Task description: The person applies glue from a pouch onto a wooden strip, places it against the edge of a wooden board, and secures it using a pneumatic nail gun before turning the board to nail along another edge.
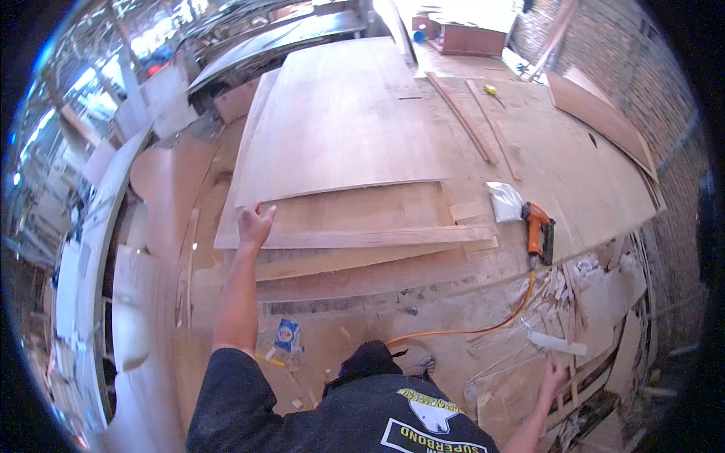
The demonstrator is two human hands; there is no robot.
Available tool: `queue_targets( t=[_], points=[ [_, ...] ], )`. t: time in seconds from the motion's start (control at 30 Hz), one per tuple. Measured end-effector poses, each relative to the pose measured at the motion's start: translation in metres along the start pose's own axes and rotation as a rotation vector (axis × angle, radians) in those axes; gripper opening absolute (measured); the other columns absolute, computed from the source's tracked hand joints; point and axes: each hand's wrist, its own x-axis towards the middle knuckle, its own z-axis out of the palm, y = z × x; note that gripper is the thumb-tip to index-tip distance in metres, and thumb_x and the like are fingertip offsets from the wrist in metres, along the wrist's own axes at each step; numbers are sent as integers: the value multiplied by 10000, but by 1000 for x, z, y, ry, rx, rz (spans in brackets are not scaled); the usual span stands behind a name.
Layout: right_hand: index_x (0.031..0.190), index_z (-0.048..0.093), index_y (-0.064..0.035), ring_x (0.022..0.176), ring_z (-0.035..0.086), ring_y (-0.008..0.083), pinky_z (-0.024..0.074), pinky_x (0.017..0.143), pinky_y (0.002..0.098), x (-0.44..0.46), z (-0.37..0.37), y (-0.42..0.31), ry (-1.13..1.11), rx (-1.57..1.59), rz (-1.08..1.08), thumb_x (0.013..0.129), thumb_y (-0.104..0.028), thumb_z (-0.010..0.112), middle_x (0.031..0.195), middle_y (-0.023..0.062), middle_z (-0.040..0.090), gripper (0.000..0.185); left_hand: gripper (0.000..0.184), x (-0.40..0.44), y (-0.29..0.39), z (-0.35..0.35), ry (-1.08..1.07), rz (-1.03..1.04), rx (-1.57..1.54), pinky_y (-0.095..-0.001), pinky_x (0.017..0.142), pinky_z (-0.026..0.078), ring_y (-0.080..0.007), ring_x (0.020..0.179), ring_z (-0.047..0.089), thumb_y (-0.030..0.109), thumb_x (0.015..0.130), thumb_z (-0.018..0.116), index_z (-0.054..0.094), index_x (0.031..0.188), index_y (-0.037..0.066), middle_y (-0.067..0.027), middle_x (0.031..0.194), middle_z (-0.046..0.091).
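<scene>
My left hand point(258, 223) is closed on the near left corner of a thin plywood sheet point(340, 113). The sheet lies over a wooden frame, whose near rail point(370, 238) runs below the sheet's raised near edge. A plywood panel point(362, 210) shows in the gap between them. My right hand point(555, 374) hangs low at the right, close to a pale strip point(557, 344) among wood scraps. Its fingers are small and blurred, so their grip is unclear.
An orange nail gun point(536, 226) lies right of the frame beside a plastic bag point(504, 201), its hose point(468, 331) trailing toward me. Wooden strips point(462, 117) and a yellow tape measure point(491, 90) lie farther back. Plywood offcuts point(170, 189) stand left; a blue packet point(287, 335) lies on the floor.
</scene>
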Motion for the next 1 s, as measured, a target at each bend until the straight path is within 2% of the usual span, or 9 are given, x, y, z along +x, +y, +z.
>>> queue_targets(
  t=[0.1,0.13,0.2,0.37,0.43,0.6,0.77,0.97,1.0],
  points=[
    [1130,709,38,847,645,156,539,796,323,92,47,-190,-26,430,-216,1002,-160,670,966,76,716,239,444,22,2,-51,72,-222,-536,-364,839,594,-264,956,710,321,956,750,660,1209,-32,-168,980,721],
    [1175,712,34,971,670,203,533,892,356,122,40,-242,-186,458,-77,991,-167,681,1086,128,732,274,442,21,2,-44,48,-321,-759,-364,840,594,-280,973,707,314,964,740,639,1223,-30,-176,1011,708],
    [1233,698,42,997,684,203,542,900,346,166,55,-338,-235,636,-215,990,-174,688,1096,136,737,326,440,24,-4,-29,13,-499,-1214,-362,840,594,-313,1009,702,300,981,721,598,1252,-25,-192,1071,682],
    [1329,665,27,996,700,180,552,880,333,164,88,-573,-474,668,-374,977,-173,710,1153,146,739,407,637,27,22,-10,-86,-733,-1676,-508,1072,498,-448,1321,534,234,989,682,374,1464,-58,-326,1443,463],
    [1363,652,4,938,703,186,549,885,325,171,135,-616,-452,578,-537,980,-192,714,1139,146,741,435,737,24,41,-6,-30,-821,-1829,-543,1163,408,-466,1425,430,231,993,668,265,1536,-63,-336,1542,365],
    [1397,606,33,859,681,166,569,748,326,163,189,-703,-599,579,-336,966,-284,735,1060,105,725,551,945,29,51,3,-47,-776,-2001,-552,1270,239,-445,1552,251,239,992,653,19,1634,-42,-307,1656,231],
    [1410,581,31,776,645,148,542,568,349,183,213,-729,-756,561,-217,953,-318,724,1002,69,707,592,950,32,61,-13,-28,-904,-2053,-544,1278,217,-424,1550,260,235,973,659,31,1641,-14,-281,1647,247],
    [1481,547,-47,795,655,148,541,582,351,175,164,-754,-682,550,-276,948,-307,737,1017,69,714,623,994,27,57,5,-40,-821,-2007,-535,1277,227,-417,1507,327,257,948,737,65,1635,3,-278,1597,295],
    [1493,540,-61,792,651,147,535,579,345,176,158,-754,-705,567,-278,949,-295,740,1027,74,713,625,874,29,57,7,-3,-855,-2002,-529,1261,253,-395,1480,360,263,950,745,188,1575,11,-251,1553,350]
  ],
)
